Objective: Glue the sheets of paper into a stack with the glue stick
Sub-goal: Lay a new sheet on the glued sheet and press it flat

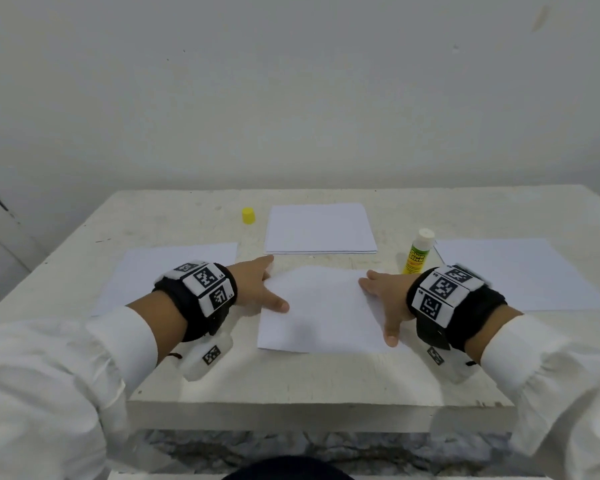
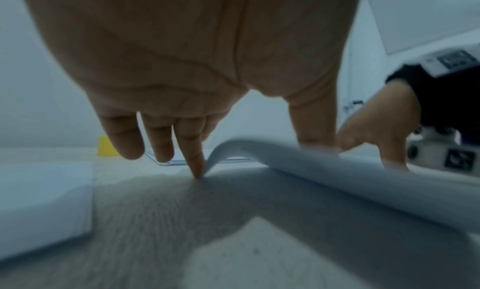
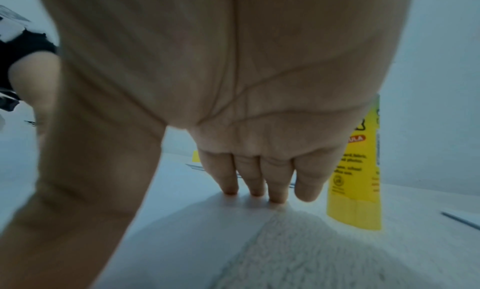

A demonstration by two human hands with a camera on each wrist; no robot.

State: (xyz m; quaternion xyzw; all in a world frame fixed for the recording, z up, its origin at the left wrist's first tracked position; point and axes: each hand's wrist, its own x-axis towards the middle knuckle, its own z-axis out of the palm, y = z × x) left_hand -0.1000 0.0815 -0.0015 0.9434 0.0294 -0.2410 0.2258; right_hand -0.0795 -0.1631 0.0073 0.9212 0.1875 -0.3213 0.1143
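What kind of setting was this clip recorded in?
Probably a plain room set up for recording, not a furnished office: a scuffed white table against a bare white wall, holding only paper sheets, an uncapped glue stick and its yellow cap.

Matt paper sheet, rough tabletop
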